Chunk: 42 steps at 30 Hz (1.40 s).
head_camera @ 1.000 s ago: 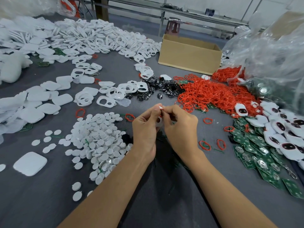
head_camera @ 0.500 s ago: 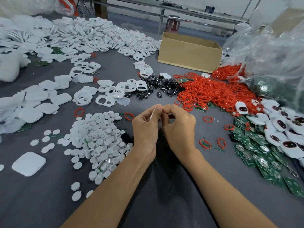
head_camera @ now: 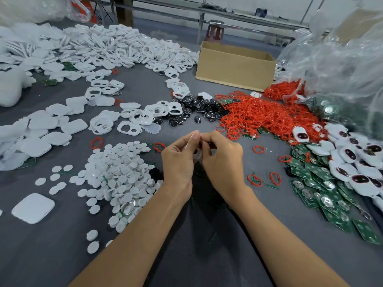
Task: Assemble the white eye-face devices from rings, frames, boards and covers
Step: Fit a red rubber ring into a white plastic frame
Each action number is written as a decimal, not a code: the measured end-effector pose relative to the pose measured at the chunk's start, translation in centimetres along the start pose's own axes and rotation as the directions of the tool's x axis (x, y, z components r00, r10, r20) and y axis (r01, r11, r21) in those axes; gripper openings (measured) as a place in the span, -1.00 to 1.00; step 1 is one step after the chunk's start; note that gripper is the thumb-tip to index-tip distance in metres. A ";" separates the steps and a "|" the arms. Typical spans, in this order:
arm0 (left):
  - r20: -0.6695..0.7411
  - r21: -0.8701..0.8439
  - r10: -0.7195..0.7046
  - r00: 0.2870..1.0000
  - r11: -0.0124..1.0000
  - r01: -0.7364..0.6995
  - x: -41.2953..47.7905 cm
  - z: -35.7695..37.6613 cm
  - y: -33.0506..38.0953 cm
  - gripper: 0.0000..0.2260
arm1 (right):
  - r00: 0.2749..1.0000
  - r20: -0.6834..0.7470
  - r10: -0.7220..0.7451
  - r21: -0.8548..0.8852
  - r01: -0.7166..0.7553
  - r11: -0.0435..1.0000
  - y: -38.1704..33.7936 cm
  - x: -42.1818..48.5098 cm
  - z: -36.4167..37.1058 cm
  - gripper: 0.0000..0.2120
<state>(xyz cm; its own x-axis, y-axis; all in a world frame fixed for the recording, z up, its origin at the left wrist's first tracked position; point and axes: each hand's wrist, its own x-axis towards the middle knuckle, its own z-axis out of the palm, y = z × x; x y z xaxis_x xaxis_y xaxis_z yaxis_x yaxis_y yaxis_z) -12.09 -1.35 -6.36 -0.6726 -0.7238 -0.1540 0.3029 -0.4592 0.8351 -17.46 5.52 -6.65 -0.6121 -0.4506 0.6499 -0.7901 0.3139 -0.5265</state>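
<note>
A metal-framed bench (head_camera: 228, 15) stands before a white wall (head_camera: 234, 2).

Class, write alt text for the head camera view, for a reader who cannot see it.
A person's left hand and right hand pinch a small white part together over a grey table. Piles of white discs, red rings, green boards and white frames surround them.
</note>
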 end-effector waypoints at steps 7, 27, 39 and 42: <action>-0.017 0.020 0.014 1.000 1.000 -0.014 0.3 0.0 -0.2 -0.90 | 0.999 -0.023 -0.043 -0.054 0.042 0.998 -0.2 -0.2 0.0 -0.90; 0.090 0.177 0.080 0.993 0.980 -0.095 0.3 -0.3 0.0 -0.72 | 0.763 0.534 0.365 0.518 -0.636 0.571 -0.1 2.2 -2.6 -0.78; 0.199 -0.153 -0.135 0.971 0.974 0.167 0.4 -0.1 0.1 -0.72 | 0.975 0.130 0.178 0.037 -0.184 0.982 0.0 1.9 -2.0 -0.87; 0.193 -0.146 -0.163 0.968 0.970 0.192 0.6 0.0 0.2 -0.82 | 0.996 0.081 0.048 -0.158 -0.035 0.987 0.4 1.8 -2.3 -0.88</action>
<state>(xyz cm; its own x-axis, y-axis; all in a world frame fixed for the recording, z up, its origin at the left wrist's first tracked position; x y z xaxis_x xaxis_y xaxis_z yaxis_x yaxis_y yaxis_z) -12.49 -1.87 -6.26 -0.8304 -0.5262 -0.1832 0.2629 -0.6599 0.7039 -18.95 6.72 -4.44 -0.6446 -0.5013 0.5772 -0.7637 0.4579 -0.4552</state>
